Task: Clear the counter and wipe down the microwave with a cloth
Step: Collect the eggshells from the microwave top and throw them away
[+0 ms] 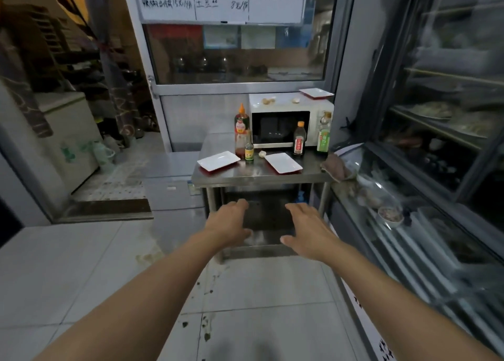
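A white microwave (281, 107) stands at the back of a steel counter (259, 173). Garlic pieces (268, 100) and a white plate (316, 92) lie on its top. On the counter are two white plates (218, 161) (283, 163), a tall red sauce bottle (241, 131), a small bottle (249, 151), a dark bottle (300, 139), a green bottle (323, 137) and a garlic piece (262, 153). A brownish cloth (336, 168) hangs over the counter's right corner. My left hand (227, 221) and my right hand (309, 228) reach forward, fingers straight, holding nothing, short of the counter.
A glass display fridge (436, 142) runs along the right side. A glazed partition with a whiteboard menu (221, 0) stands behind the counter. A white chest freezer (68, 131) sits at the left. The tiled floor (109, 265) in front has stains.
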{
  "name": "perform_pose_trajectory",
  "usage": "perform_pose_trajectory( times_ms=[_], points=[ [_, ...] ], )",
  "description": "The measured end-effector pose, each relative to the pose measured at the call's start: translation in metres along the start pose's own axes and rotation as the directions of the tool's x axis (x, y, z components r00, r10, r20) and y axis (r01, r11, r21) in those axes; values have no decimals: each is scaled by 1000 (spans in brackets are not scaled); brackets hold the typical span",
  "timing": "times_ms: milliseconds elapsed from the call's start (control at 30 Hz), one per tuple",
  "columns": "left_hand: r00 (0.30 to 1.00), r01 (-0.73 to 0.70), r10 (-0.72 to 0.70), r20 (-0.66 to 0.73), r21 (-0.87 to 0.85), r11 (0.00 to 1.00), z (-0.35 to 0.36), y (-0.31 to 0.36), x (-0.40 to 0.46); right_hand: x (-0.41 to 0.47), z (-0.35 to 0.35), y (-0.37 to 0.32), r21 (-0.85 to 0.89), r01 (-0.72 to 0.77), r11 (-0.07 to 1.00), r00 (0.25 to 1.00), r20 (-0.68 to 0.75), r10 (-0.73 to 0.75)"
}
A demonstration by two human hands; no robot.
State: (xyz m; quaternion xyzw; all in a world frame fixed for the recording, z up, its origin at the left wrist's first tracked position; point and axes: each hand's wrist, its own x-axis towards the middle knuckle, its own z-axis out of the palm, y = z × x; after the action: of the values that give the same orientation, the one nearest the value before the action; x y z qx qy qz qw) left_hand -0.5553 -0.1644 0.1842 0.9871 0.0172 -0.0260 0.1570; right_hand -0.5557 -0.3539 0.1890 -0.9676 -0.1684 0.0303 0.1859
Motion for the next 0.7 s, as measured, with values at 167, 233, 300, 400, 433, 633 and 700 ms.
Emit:
perform_pose_trajectory(
  times_ms=[167,233,300,400,433,633,700],
  points=[
    [999,-38,38,21,-8,999,-7,-13,80,79,-5,13,10,-23,1000,1000,-19,23],
    [999,-39,39,20,0,999,-8,-16,114,115,-7,24,0,-18,1000,1000,-16,18],
    [999,-38,38,17,-8,999,-6,-16,148,151,-9,38,1,-6,1000,1000,-9,6],
    [1000,-24,24,13,-9,1000,-1,-13,205,206,-13,63,32,1,999,1000,-13,-1],
    [1000,-16,16,14,-13,1000,0,-11,223,225,-15,72,31,4,999,1000,-8,-3],
    [1000,12,-13,-23,-41,999,4,2,320,328,-27,120,-7,28,1000,999,46,-27],
    [1000,18,-19,-12,-33,999,6,5,344,353,-27,131,5,31,999,998,58,-32]
  ],
)
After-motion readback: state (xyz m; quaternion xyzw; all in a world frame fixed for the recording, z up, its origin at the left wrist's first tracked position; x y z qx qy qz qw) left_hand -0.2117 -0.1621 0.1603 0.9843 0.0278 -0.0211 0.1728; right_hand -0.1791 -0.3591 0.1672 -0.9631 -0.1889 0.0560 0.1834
